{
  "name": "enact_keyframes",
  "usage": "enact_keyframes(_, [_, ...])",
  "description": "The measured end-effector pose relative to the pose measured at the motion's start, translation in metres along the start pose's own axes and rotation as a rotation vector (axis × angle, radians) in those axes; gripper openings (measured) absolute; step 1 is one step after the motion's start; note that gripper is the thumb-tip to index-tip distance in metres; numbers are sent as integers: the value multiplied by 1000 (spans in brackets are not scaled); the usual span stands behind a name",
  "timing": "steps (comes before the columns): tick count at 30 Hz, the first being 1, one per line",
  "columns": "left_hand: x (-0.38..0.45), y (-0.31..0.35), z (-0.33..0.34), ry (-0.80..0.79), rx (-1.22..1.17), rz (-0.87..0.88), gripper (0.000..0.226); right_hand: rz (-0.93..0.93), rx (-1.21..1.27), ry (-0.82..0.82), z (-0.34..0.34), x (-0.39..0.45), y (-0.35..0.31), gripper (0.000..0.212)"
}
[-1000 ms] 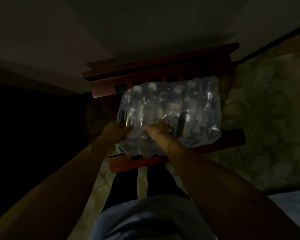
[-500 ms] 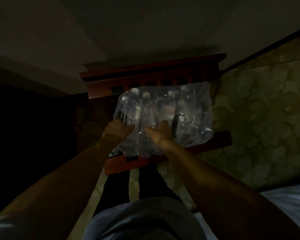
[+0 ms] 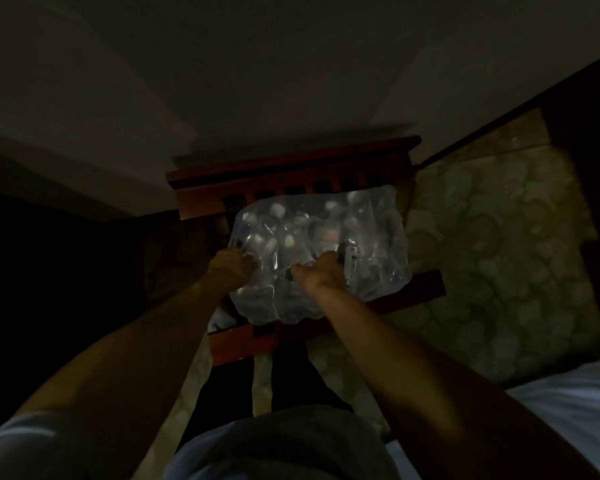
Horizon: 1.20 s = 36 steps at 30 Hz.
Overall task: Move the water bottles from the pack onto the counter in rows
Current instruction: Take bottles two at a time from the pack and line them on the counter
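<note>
A shrink-wrapped pack of water bottles point(image 3: 361, 237) lies on a reddish wooden stand point(image 3: 291, 168) in a dark room. Clear plastic film covers several bottles with pale caps. My left hand point(image 3: 231, 266) grips the film at the pack's near left corner. My right hand point(image 3: 321, 273) pinches and pulls the film near the middle of the pack's near side. The fingertips of both hands are buried in crumpled plastic.
The stand's front rail point(image 3: 413, 292) runs under the pack. A patterned greenish floor point(image 3: 499, 254) spreads to the right. A white bed sheet point(image 3: 575, 403) shows at the lower right. A pale wall point(image 3: 291, 64) rises behind. The left side is black.
Both hands stay on the film, the right one tugging it nearer. The view has tilted so the pack sits slightly lower and more to the right.
</note>
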<state>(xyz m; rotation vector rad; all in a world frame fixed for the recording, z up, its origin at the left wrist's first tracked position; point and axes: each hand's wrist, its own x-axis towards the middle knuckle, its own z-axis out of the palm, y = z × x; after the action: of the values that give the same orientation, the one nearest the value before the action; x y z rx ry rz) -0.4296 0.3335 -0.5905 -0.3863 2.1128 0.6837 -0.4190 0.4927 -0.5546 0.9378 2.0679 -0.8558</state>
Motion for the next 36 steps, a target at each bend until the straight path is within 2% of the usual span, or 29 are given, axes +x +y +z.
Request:
enact_keyframes(4, [-8, -5, -17, 32, -34, -28, 50, 6, -52, 32, -6, -9, 2, 89])
enact_keyframes(6, [-14, -6, -29, 64, -62, -36, 53, 9, -77, 37, -10, -15, 1, 85])
enact_keyframes(10, [-32, -26, -49, 26, -155, -75, 59, -10, -119, 36, -18, -31, -4, 78])
enact_keyframes(14, [-51, -38, -63, -45, -185, -118, 83, -72, -198, 35, -29, -52, -18, 65])
enact_keyframes(18, [-80, -26, -80, -49, -189, -139, 73, -124, -334, 48, -39, -78, -32, 38])
enact_keyframes(21, [-92, -22, -89, -51, -269, -158, 68, -137, -410, 57, -50, -96, -41, 37])
enact_keyframes(24, [-100, -21, -96, -75, -463, -147, 68, -209, -375, 35, -64, -115, -47, 46])
enact_keyframes(26, [-115, -18, -96, -122, -670, -100, 50, -195, -374, 37, -72, -129, -51, 62])
enact_keyframes(27, [-122, -18, -94, -143, -739, -88, 40, -168, -342, 43, -75, -136, -53, 64])
enact_keyframes(29, [-139, -16, -93, -176, -835, -66, 33, -143, -228, 56, -83, -151, -59, 56])
enact_keyframes(30, [-149, -15, -93, -177, -866, -39, 35, -151, -184, 67, -87, -159, -62, 53])
enact_keyframes(32, [-162, -13, -96, -165, -890, 37, 56, -183, -156, 102, -95, -171, -70, 43])
enact_keyframes(33, [-168, -11, -96, -164, -903, 58, 66, -196, -138, 103, -98, -176, -74, 46])
enact_keyframes(34, [-176, -10, -97, -149, -923, 89, 68, -221, -106, 94, -101, -184, -77, 53])
enact_keyframes(36, [-199, -9, -94, -107, -995, 155, 54, -267, 14, 68, -103, -196, -77, 60])
